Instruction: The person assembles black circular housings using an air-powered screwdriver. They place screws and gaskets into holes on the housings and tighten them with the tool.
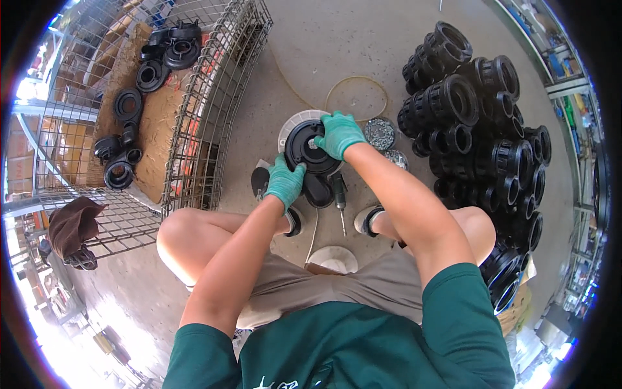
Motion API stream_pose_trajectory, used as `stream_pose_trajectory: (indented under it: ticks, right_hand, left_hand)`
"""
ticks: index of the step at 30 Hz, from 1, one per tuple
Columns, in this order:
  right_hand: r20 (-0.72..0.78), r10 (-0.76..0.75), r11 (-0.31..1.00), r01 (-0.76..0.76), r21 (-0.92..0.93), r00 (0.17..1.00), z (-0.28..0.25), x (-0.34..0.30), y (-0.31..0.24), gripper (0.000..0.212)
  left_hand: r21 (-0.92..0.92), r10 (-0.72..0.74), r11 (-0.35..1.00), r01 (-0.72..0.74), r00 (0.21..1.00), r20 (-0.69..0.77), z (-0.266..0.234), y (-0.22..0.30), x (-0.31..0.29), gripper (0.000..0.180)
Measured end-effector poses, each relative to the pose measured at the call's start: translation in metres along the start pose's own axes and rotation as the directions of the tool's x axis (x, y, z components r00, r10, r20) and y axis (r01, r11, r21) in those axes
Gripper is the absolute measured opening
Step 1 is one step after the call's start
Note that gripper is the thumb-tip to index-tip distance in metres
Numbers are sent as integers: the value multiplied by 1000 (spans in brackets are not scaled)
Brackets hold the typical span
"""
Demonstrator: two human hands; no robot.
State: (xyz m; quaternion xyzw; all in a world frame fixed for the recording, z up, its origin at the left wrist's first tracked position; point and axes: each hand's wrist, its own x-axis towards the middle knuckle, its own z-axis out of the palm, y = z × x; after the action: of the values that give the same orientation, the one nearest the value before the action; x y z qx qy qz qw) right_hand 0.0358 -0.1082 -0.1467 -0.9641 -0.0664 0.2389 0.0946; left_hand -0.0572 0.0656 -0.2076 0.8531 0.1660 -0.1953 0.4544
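Kinda boxed in by wire cage [206,107] and fittings [463,104], round black housing [310,154] gets gripped by left hand [284,180] and right hand [339,135].

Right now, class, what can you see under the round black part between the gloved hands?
A pale round piece shows beneath the round black part, its edge curving out at the upper left. Its middle is covered, so whether the two touch there cannot be seen.
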Motion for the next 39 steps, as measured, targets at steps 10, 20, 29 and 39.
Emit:
stream_pose_trajectory:
  ticks: [10, 20, 29, 39]
  right_hand:
    - [-31, -81, 993, 83, 87, 996, 8, 2, 26, 70]
    - [-34, -242, 905, 238, 352, 970, -126, -133, 93, 57]
    - [-699, 427, 638, 356, 683, 574, -145, -412, 169, 40]
    - [-54, 741, 360, -328, 873, 670, 36, -558, 164, 32]
  left_hand:
    - [58, -1, 998, -1, 999, 40, -5, 6, 2, 67]
    - [139, 234, 969, -203, 937, -259, -20, 23, -7, 84]
    - [-266, 461, 836, -481, 877, -137, -21, 85, -1, 59]
    - [567, 617, 384, -729, 659, 430, -19, 80, 68, 89]
